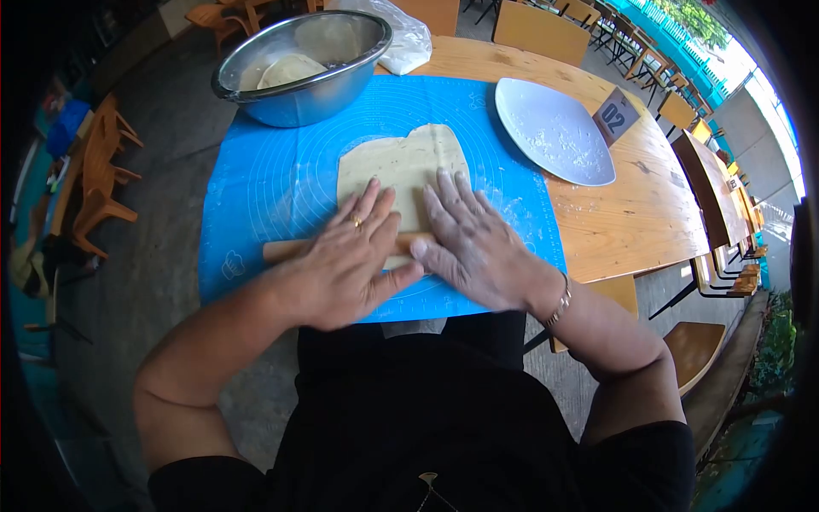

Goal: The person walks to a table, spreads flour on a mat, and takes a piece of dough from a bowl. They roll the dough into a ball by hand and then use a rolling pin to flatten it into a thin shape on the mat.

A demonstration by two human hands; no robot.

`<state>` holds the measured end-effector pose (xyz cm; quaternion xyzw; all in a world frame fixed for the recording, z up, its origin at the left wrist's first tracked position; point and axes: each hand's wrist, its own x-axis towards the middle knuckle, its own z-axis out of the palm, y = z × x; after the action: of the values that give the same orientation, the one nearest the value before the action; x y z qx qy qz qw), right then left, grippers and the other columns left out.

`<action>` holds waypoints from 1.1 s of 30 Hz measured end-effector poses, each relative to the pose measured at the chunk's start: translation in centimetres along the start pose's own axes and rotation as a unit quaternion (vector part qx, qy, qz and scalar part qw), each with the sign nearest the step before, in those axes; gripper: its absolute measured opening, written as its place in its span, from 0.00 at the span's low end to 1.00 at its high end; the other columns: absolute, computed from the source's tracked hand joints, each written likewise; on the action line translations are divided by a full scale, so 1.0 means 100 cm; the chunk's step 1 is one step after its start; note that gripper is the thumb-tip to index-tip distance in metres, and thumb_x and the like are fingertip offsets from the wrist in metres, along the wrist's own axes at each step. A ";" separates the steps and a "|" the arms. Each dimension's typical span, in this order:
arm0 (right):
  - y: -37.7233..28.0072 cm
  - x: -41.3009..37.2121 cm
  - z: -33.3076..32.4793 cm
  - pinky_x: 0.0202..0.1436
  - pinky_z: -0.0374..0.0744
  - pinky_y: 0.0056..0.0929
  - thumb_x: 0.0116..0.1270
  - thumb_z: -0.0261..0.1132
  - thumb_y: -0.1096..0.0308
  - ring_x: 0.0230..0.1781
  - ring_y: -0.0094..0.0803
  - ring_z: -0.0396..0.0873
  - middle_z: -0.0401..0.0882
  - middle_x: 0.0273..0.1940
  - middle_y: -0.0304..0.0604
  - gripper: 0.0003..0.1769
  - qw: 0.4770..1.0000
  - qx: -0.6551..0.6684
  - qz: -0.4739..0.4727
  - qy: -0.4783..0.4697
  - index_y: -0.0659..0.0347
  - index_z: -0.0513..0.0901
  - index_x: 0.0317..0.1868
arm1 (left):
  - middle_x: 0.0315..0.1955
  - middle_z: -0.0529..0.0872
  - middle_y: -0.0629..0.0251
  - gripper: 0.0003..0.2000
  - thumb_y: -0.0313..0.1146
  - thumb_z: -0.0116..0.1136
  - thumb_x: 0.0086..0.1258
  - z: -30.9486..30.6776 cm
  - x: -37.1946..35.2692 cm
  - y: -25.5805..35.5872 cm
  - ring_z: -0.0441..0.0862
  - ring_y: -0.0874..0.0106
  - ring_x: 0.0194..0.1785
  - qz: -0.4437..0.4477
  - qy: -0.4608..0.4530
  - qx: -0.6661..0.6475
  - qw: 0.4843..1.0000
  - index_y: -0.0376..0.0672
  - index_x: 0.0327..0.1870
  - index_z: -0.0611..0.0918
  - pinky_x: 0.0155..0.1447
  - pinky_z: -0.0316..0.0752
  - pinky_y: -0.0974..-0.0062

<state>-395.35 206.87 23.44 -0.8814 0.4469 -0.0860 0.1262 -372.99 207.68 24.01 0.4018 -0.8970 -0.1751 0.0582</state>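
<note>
A flat sheet of dough lies on a blue pastry mat in front of me. Across its near part rests a wooden rolling pin, mostly covered by my hands. My left hand, with a ring on one finger, lies over the pin with its fingers stretched out. My right hand, dusted with flour, presses on the pin too, fingers extended over the dough and thumb along the pin. Neither hand wraps round it. The dough's near edge is partly hidden beneath my hands.
A metal bowl holding a piece of dough stands at the back left. Behind it lies a clear plastic bag. At the right are a floury white plate and a number 02 card on the wooden table.
</note>
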 end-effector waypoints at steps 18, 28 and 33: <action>0.049 0.095 0.016 0.78 0.42 0.57 0.75 0.37 0.39 0.78 0.65 0.37 0.42 0.77 0.67 0.42 0.986 -0.125 0.081 0.081 0.65 0.55 0.76 | 0.77 0.44 0.42 0.42 0.63 0.19 0.77 -0.003 0.082 -0.057 0.31 0.50 0.80 -0.155 0.051 0.055 0.985 0.28 0.75 0.52 0.80 0.29 0.56; -0.027 -0.030 0.013 0.75 0.47 0.65 0.74 0.50 0.47 0.76 0.65 0.47 0.52 0.73 0.71 0.39 0.992 -0.048 -0.083 0.082 0.72 0.60 0.72 | 0.72 0.49 0.29 0.47 0.64 0.32 0.75 0.014 -0.026 0.021 0.38 0.41 0.79 0.063 0.032 0.122 0.990 0.17 0.70 0.55 0.79 0.34 0.48; 0.009 0.037 0.022 0.75 0.42 0.65 0.75 0.46 0.43 0.78 0.65 0.40 0.47 0.75 0.68 0.40 0.979 -0.150 -0.008 0.142 0.63 0.56 0.76 | 0.74 0.48 0.33 0.43 0.61 0.32 0.76 0.016 0.029 -0.019 0.37 0.44 0.80 -0.013 0.171 0.242 0.955 0.21 0.72 0.56 0.79 0.31 0.49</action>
<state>-393.26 203.70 21.21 -0.8730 0.4606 -0.1432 -0.0724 -373.97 204.79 21.72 0.4396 -0.8837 0.1176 0.1099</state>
